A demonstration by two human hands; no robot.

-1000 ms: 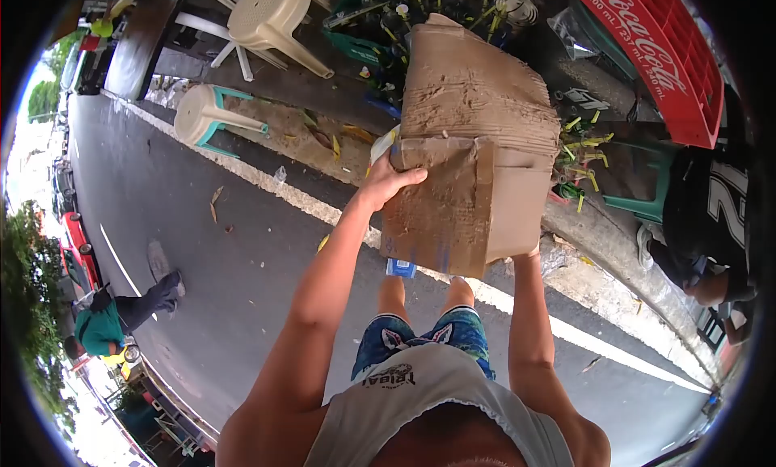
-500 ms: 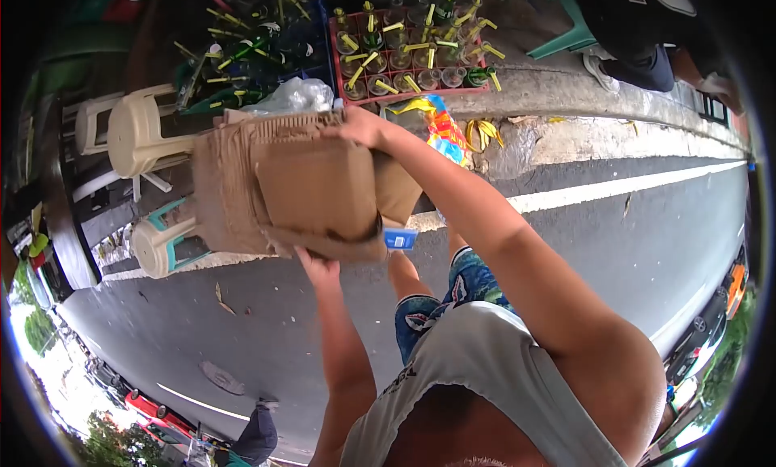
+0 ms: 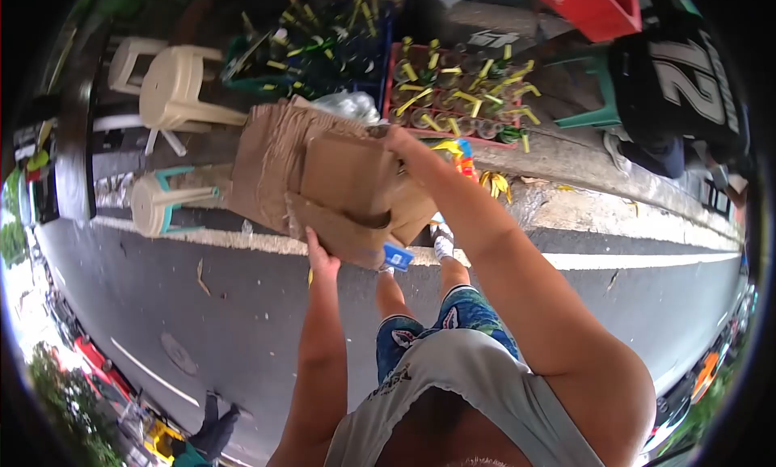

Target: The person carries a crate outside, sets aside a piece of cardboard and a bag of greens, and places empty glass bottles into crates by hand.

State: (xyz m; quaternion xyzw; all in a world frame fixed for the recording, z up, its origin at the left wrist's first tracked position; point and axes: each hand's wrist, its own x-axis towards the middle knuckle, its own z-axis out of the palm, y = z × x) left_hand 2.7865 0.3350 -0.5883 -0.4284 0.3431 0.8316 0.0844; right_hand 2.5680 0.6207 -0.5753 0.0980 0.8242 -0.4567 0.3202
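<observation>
The brown cardboard (image 3: 335,172) is held by 2 hands, in front of the person's body and above the roadside edge. It is creased and partly folded, with a corrugated, ragged panel toward picture left and a gap between 2 panels at the lower right. It lies tilted across the view.

The left hand (image 3: 322,261) grips the lower edge: the thumb rests on the near face, and the remaining fingers are largely hidden beneath. The right hand (image 3: 394,140) grips the upper right edge; the exact placement of its fingers cannot be told. A blue packet (image 3: 397,257) shows at the lower right corner of the cardboard; the means of attachment, if any, cannot be determined.

Beyond the cardboard, a red crate (image 3: 391,83) contains glass bottles (image 3: 487,129) fitted with yellow straws. To its left, a blue crate (image 3: 385,42) stands beside more bottles with straws. A clear plastic bag (image 3: 352,105) appears just behind the upper edge of the cardboard. A second red crate (image 3: 594,14), with white lettering, is at the upper right.

At picture left, a beige stool (image 3: 172,87) stands near a cream-and-teal stool (image 3: 149,204). Near the right hand's forearm, a multicoloured wrapper (image 3: 466,161) and yellow strips (image 3: 496,184) lie on the ground. Farther right, a person in a black shirt (image 3: 679,79) is beside a green stool (image 3: 602,87). A white line (image 3: 638,261) runs along the road (image 3: 550,313).
</observation>
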